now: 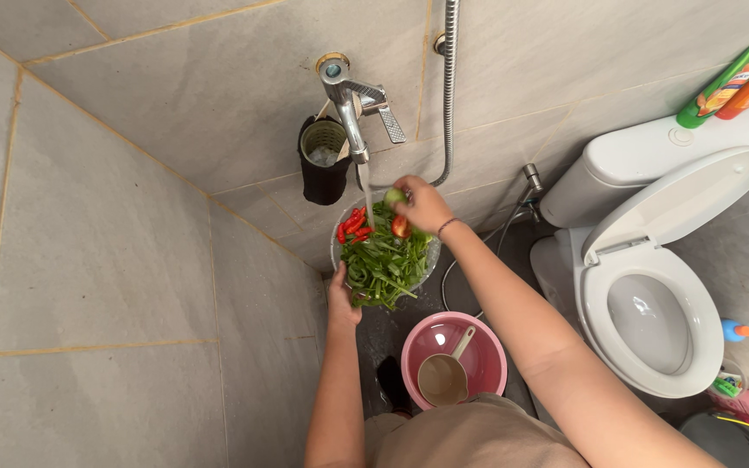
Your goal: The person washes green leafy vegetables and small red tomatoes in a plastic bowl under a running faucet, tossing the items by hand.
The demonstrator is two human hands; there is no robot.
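The person is rinsing vegetables under running water, by my reading of the scene. The left hand [341,299] is gripping the near rim of a round clear bowl [337,245], fingers closed on its edge, holding it up beneath the chrome wall tap [353,108]. A thin stream is falling just to the tap side of the right hand [420,204], which is curled over the bowl's far edge, fingers closed loosely around a small pale green round vegetable [394,196], with a red tomato-like piece [400,227] just under the palm. Between the two grips are lying long glossy green leafy stalks [385,264], and beside the stream a cluster of slender red chillies [353,225]. Below the left wrist a pink plastic basin [454,357] is sitting on the dark wet floor with a beige scoop [444,378] inside. The next move, I judge, calls for keeping the bowl steady and turning the pieces under the water without spilling leaves.
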